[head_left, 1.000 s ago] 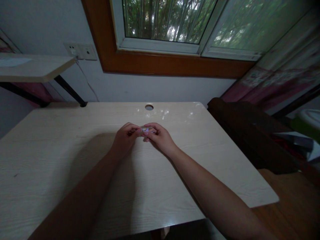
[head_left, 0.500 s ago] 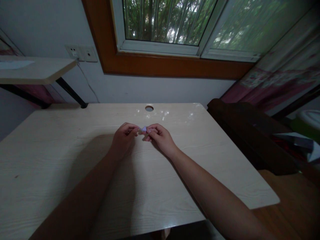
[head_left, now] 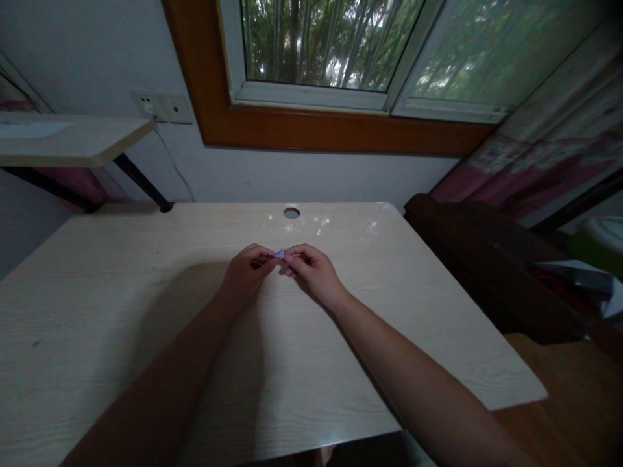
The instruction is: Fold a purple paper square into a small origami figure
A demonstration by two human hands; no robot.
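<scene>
Between my two hands is a small pale-purple piece, apparently folded paper [head_left: 280, 253], mostly covered by fingertips. My left hand [head_left: 247, 271] pinches its left side between thumb and forefinger. From the other side my right hand [head_left: 314, 269] grips it the same way, its lower fingers curled beneath. Both hands are close together just over the pale wood-grain table [head_left: 341, 363], with a shadow falling to the left. The fine shape of the piece is too small to make out.
A round cable hole [head_left: 291, 213] lies near the table's back edge. At the left stands a raised shelf [head_left: 97, 146] on black legs. Dark brown furniture [head_left: 467, 259] stands beyond the right edge. A window [head_left: 316, 45] and wall sockets [head_left: 163, 107] are behind.
My left hand's thumb and fingertips have moved right, closer to my right hand, covering more of the purple piece. My right hand holds about the same place.
</scene>
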